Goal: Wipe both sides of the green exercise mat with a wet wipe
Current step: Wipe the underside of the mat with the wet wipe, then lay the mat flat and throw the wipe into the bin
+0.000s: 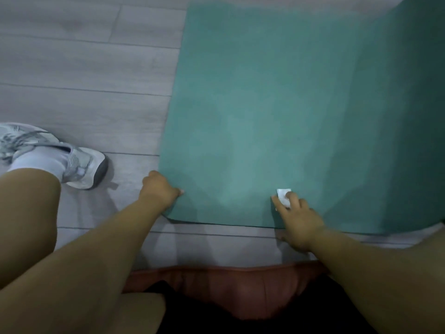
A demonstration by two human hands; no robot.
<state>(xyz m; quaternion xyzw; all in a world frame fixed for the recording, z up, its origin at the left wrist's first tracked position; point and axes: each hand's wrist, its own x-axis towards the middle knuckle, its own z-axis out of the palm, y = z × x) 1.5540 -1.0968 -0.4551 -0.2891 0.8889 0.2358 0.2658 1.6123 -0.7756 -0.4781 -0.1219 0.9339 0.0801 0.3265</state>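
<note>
The green exercise mat (277,104) lies flat on the floor and runs away from me. Its near edge is just in front of my hands. My left hand (160,189) grips the mat's near left corner, the thumb on top and the fingers curled at the edge. My right hand (297,218) holds a small white wet wipe (283,195) between its fingers and presses it on the mat close to the near edge. Part of the wipe is hidden under my fingers.
Grey wood-look floor (84,68) lies to the left of the mat and in front of its near edge. My left foot in a grey and white sneaker (79,165) stands on the floor to the left. My knees and dark shorts fill the bottom.
</note>
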